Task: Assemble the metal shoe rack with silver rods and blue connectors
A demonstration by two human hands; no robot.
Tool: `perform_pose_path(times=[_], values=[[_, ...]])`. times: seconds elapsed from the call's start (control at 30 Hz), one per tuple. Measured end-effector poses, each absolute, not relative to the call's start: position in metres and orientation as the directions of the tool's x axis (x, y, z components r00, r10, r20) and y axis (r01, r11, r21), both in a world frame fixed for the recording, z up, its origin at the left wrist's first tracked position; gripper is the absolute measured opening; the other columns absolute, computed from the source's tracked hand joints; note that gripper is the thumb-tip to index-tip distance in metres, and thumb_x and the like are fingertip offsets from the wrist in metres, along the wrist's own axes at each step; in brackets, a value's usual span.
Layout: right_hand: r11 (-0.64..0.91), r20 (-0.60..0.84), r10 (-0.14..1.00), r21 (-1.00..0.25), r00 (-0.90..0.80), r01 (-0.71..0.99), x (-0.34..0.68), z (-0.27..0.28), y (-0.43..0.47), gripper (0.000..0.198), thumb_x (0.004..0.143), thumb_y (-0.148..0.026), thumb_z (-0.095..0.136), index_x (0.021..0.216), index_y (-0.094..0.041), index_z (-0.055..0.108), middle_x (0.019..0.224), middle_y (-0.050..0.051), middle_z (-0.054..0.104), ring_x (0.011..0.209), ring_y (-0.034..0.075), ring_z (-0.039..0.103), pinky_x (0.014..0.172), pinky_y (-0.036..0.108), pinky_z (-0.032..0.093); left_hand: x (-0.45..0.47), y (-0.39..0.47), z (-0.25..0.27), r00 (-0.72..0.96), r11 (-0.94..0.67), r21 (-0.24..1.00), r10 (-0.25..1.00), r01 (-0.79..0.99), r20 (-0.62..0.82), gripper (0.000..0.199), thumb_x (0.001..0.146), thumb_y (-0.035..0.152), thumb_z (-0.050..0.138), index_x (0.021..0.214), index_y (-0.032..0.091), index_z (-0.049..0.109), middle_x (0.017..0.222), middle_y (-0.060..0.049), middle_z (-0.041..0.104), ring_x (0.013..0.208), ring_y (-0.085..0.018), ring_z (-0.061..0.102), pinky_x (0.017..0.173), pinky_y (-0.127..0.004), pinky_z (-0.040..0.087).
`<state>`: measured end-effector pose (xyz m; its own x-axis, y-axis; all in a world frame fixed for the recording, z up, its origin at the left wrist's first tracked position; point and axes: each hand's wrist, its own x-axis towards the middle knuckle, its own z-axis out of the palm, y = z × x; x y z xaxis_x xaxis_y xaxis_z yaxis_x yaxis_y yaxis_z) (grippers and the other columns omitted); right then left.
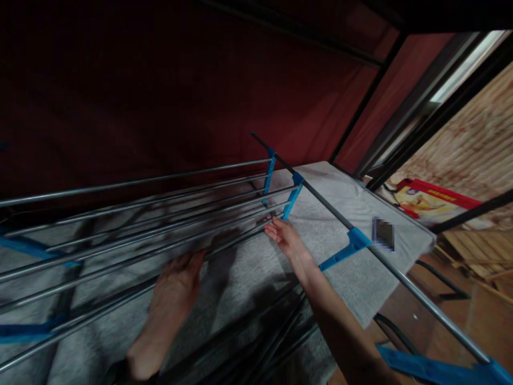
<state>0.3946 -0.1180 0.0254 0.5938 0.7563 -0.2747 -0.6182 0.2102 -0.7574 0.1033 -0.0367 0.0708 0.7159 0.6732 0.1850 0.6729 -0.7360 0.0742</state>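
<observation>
A rack of long metal tubes with blue plastic brackets (294,199) stretches across the grey cloth. My left hand (176,286) is closed over a lower metal tube (236,240), with its fingertips partly hidden behind the tube. Near the right end of that tube, just below the blue bracket, my right hand (282,235) pinches it, fingers curled and palm turned partly up. A dark pole (331,210) passes through several blue brackets and runs toward the lower right. One more blue bracket (348,247) sticks out beside my right forearm.
Grey cloth (248,283) covers the surface under the rack. Loose dark tubes (276,337) lie in shadow at the front. Behind hangs a dark red curtain (200,96) with a black frame. A pixelated dark patch (385,234) lies at right, near a red and yellow package (436,200).
</observation>
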Motion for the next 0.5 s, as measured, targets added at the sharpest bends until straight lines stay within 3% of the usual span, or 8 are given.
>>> perform_pose_path(times=[0.2,0.33,0.43,0.5], values=[[0.144,-0.269,0.748,-0.827,0.607,-0.544,0.396,0.022,-0.118,0.011,0.084,-0.027,0.07,0.085,-0.018,0.065,0.078,0.004,0.071,0.07,0.015,0.069,0.072,0.028,0.06,0.101,-0.018,0.056,0.743,-0.773,0.138,0.634,0.62,0.214,0.042,0.099,0.021,0.036,0.129,0.016,0.065,0.117,-0.013,0.072,0.101,-0.027,0.069,0.093,-0.043,0.055],[-0.006,-0.154,0.637,-0.981,0.755,-0.196,0.412,0.011,-0.133,0.01,0.082,-0.028,0.064,0.088,-0.02,0.064,0.085,0.005,0.071,0.075,0.018,0.066,0.074,0.034,0.058,0.101,-0.015,0.053,0.737,-0.776,0.162,0.63,0.61,0.245,0.041,0.099,0.025,0.037,0.128,0.017,0.065,0.116,-0.013,0.072,0.1,-0.027,0.069,0.09,-0.041,0.056],[-0.047,0.059,0.461,-0.995,0.885,0.091,0.432,0.006,-0.149,0.024,0.078,-0.023,0.058,0.1,-0.022,0.065,0.107,0.006,0.071,0.099,0.02,0.064,0.095,0.039,0.052,0.1,-0.014,0.053,0.738,-0.778,0.161,0.627,0.607,0.249,0.043,0.1,0.029,0.035,0.128,0.018,0.065,0.113,-0.014,0.073,0.1,-0.027,0.069,0.088,-0.041,0.057],[-0.079,0.184,0.418,-0.968,0.89,0.238,0.443,0.005,-0.153,0.034,0.077,-0.023,0.053,0.108,-0.021,0.067,0.119,0.009,0.069,0.11,0.022,0.062,0.104,0.042,0.047,0.099,-0.014,0.052,0.737,-0.776,0.162,0.631,0.61,0.242,0.044,0.101,0.031,0.033,0.129,0.018,0.065,0.114,-0.014,0.072,0.101,-0.028,0.069,0.088,-0.042,0.057]])
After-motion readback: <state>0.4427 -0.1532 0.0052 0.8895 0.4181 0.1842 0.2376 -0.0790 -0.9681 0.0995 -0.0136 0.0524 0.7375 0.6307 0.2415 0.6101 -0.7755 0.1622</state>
